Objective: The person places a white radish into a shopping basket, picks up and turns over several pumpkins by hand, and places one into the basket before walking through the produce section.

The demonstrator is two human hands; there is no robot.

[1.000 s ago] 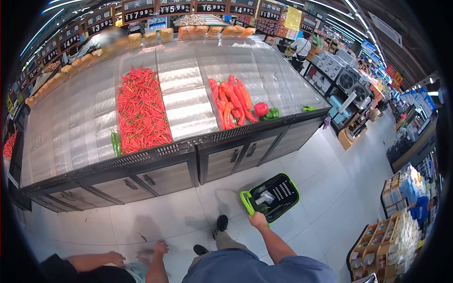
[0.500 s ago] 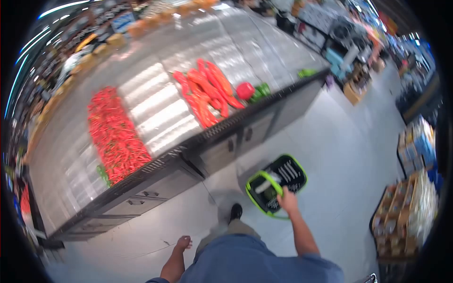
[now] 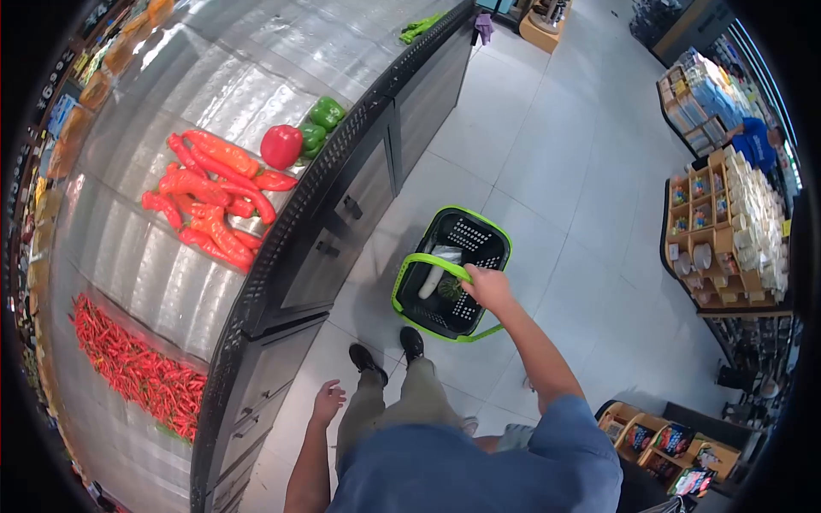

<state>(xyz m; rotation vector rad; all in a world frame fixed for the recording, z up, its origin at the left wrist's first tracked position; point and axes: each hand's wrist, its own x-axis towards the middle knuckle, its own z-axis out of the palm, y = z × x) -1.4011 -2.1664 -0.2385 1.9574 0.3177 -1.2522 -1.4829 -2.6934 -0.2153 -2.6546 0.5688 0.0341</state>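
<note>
My right hand (image 3: 487, 286) is wrapped round the green handle of a black shopping basket (image 3: 493, 235), which hangs out in front of me. Inside the basket lie a long white vegetable (image 3: 430, 282), a round dark-green striped one (image 3: 450, 289) and something in clear plastic (image 3: 446, 254). My left hand (image 3: 327, 402) hangs at my side with fingers apart and nothing in them, near the display counter. On that counter sit large red peppers (image 3: 205, 192), a red bell pepper (image 3: 281, 146), green bell peppers (image 3: 326, 114) and a heap of small red chillies (image 3: 141, 363).
The metal-topped counter (image 3: 295, 111) with a black rim runs along my left. Wooden shelves of packaged goods (image 3: 705, 235) stand at right, with a person in blue (image 3: 754, 145) behind them. A low product rack (image 3: 671, 445) is at lower right. Another person's foot (image 3: 469, 425) shows behind me.
My view has swung to the right, so the counter now lies along my left. The basket is still in my right hand. Both of my shoes now show, and a person in blue has come into view.
</note>
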